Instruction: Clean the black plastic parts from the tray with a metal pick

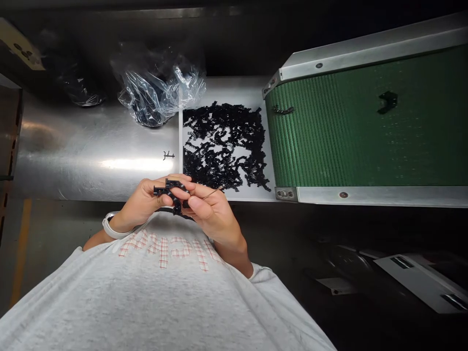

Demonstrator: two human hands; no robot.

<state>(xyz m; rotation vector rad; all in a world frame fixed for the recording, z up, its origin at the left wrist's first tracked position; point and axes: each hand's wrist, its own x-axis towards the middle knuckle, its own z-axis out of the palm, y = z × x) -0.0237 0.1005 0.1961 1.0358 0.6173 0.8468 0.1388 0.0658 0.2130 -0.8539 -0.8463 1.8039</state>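
Observation:
My left hand [144, 202], with a white band at its wrist, is closed round a black plastic part [171, 187] with several short arms. My right hand [215, 212] meets it from the other side, thumb and fingers pinched together at the part's right end. Out of the right fingers sticks a thin, rod-like metal tool [212, 193]; its exact kind is too small to make out. Both hands are held close to my body at the table's front edge. Just beyond them, many small black plastic parts [252, 122] lie spread in a white tray [180, 131].
A green conveyor belt [329, 141] with metal side rails stands on the right, carrying a black part [388, 102]. Clear plastic bags [153, 92] holding dark contents stand at the back. A small dark branched piece [168, 155] lies on the metal table [73, 151].

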